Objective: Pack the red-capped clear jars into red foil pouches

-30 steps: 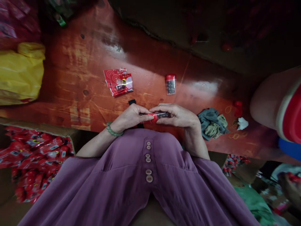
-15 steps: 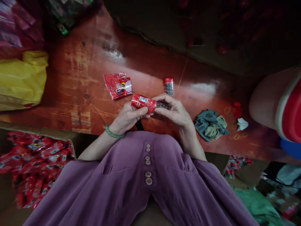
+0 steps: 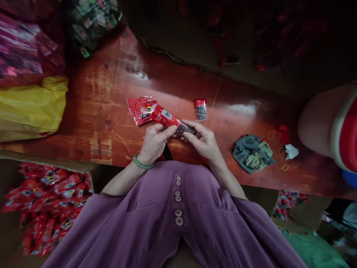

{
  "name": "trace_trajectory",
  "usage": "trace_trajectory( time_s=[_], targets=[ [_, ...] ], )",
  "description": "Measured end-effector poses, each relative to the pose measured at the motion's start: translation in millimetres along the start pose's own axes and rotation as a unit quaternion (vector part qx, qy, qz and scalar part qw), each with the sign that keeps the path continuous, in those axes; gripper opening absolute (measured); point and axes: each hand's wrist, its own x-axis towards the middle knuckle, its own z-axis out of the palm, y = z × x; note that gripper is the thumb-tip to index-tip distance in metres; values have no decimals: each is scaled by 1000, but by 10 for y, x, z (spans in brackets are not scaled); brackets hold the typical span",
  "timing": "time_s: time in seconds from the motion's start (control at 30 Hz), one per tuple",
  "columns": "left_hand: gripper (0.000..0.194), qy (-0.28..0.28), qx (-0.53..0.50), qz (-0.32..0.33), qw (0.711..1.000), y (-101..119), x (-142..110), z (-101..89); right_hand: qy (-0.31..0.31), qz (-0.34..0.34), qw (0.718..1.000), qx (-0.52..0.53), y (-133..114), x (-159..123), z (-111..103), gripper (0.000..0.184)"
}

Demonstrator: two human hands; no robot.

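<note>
Between my hands is a small clear container (image 3: 184,128) with dark contents, its left part inside a red printed plastic sleeve (image 3: 163,114) with a barcode. My left hand (image 3: 156,143), with a green bead bracelet at the wrist, pinches the sleeve from below, thumb on top. The right hand (image 3: 203,138) holds the container's right end between thumb and fingers. The sleeve's loose end tilts up to the left and overlaps a small pile of flat red sleeves (image 3: 138,108) on the table. Beyond my right hand stands or lies a similar container with a red cap (image 3: 201,109).
On the red table (image 3: 95,108) lie a crumpled grey-green cloth (image 3: 252,153) and a white scrap (image 3: 291,151). A large tub with a red lid (image 3: 347,137) is at right, a yellow bag (image 3: 33,108) at left. Below left, a carton holds many red packets (image 3: 50,201).
The sleeve and container have turned, so the left end points further up and the right end lower. Both hands keep their hold. The whole view has shifted slightly.
</note>
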Motion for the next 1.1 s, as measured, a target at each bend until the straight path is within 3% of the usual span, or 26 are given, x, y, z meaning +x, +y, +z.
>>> trace_trajectory(
  time_s=[0.1,0.3,0.53,0.7,0.93,1.1],
  targets=[
    [26,6,43,37,998,-23,8,2,36,-1,999,8,60,23,44,39],
    [34,28,66,106,992,20,44,30,17,47,990,135,126,117,132,47],
    [33,33,28,86,995,35,123,88,119,-39,992,-8,93,92,286,30],
    [36,31,14,91,995,28,128,78,90,-8,993,75,95,144,319,34],
    [34,47,8,102,994,92,101,72,47,-32,997,58,87,143,269,36],
    [41,30,62,74,995,-29,59,69,56,25,989,136,65,112,270,41]
  ],
)
